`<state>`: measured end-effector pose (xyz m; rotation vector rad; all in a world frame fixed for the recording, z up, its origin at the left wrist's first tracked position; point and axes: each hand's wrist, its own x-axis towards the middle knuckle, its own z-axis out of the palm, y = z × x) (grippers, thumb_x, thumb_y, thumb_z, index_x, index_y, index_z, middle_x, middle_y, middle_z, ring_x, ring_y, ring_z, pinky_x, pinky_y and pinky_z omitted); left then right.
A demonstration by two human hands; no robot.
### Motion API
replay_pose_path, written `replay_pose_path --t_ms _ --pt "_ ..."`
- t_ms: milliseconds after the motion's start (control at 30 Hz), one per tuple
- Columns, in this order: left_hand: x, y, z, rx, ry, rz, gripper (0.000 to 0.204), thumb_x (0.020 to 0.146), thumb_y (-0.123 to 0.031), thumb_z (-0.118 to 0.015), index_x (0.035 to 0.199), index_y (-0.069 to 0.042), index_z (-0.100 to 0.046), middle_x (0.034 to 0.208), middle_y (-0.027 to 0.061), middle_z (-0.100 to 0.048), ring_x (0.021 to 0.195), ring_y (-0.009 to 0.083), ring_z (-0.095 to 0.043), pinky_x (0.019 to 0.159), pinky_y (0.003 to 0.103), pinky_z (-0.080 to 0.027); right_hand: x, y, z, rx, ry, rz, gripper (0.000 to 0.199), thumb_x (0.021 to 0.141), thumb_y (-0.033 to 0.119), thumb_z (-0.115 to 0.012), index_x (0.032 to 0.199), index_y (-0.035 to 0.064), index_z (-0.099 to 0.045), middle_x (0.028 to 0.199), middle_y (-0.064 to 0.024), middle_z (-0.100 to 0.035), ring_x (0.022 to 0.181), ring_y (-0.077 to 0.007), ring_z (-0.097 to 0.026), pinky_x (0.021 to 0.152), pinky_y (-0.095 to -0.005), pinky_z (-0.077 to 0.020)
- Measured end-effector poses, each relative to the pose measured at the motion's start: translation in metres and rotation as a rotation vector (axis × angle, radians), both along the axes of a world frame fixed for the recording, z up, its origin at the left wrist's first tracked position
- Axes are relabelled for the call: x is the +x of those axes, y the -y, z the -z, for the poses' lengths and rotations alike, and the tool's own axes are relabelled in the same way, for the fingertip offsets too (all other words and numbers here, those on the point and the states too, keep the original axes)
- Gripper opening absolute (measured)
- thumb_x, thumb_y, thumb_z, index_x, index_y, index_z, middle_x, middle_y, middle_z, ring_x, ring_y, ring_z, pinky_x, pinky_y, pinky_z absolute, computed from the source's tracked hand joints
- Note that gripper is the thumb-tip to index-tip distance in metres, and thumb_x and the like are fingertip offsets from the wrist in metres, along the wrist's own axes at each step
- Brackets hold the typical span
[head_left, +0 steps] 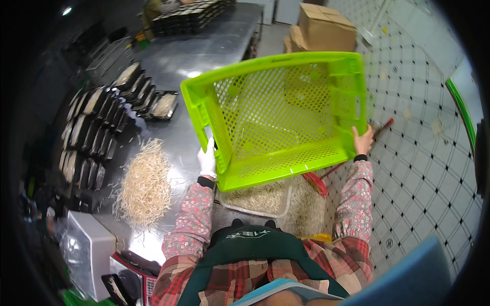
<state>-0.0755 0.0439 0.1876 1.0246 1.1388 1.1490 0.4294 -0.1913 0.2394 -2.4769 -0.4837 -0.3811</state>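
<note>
A bright green plastic crate (278, 61) with mesh walls is held up in front of me, tilted so that its hollow inside shows. My left hand (207, 160), in a white glove, is closed on the crate's left end by the handle slot. Bare, my right hand (363, 140) grips the lower right corner. Some of the fingers of both hands are hidden behind the crate. Below the crate, partly covered by it, a clear plastic bin (290, 200) holds pale strands like bean sprouts.
Left of me a steel table (178, 127) bears a heap of pale sprout-like strands (147, 186) and stacked black trays (84, 137). A scale (135, 278) stands near its front. Cardboard boxes (326, 28) sit beyond the crate; a red tool (316, 184) lies on the floor.
</note>
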Motion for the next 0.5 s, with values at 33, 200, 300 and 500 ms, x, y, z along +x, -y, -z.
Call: replay_pose_path --t_ms 33,200,300,500 --pt "0.016 -0.002 0.055 -0.103 -0.005 0.028 0.029 0.091 -0.035 -0.065 0.089 -0.006 -0.063 0.072 -0.0027 -0.055 0.063 0.0091 -0.050 0.060 0.026 -0.042 -0.002 0.011 0.031 -0.052 0.022 -0.001 0.085 0.078 0.050 -0.070 0.144 0.0151 -0.031 0.145 -0.0124 -0.038 0.130 -0.0368 -0.038 0.101 -0.0574 -0.0348" --pt "0.049 0.077 0.209 -0.763 -0.132 0.089 0.027 0.089 -0.028 -0.064 0.100 -0.003 -0.064 0.082 0.0052 -0.063 0.067 0.0173 -0.061 0.060 0.035 -0.051 -0.053 0.092 0.148 -0.012 -0.606 -0.335 0.071 0.083 0.035 -0.073 0.138 0.0018 -0.043 0.139 -0.0196 -0.045 0.131 -0.0322 -0.040 0.107 -0.0417 -0.0342" --pt "0.062 0.123 0.206 -0.603 0.086 0.044 0.025 0.089 -0.023 -0.062 0.104 -0.003 -0.063 0.085 0.0077 -0.065 0.069 0.0192 -0.063 0.062 0.034 -0.053 -0.069 0.138 0.190 0.102 -0.863 -0.220 0.058 0.091 0.032 -0.064 0.136 0.0022 -0.045 0.127 -0.0135 -0.055 0.108 -0.0237 -0.058 0.090 -0.0358 -0.0484" --pt "0.077 0.103 0.163 -0.482 -0.089 0.132 0.021 0.089 -0.018 -0.060 0.101 -0.001 -0.063 0.080 0.0053 -0.062 0.066 0.0181 -0.060 0.061 0.032 -0.050 -0.116 0.087 0.195 0.372 -1.200 -0.232 0.054 0.093 0.035 -0.060 0.134 0.0016 -0.047 0.116 -0.0098 -0.061 0.097 -0.0177 -0.060 0.074 -0.0327 -0.0525"
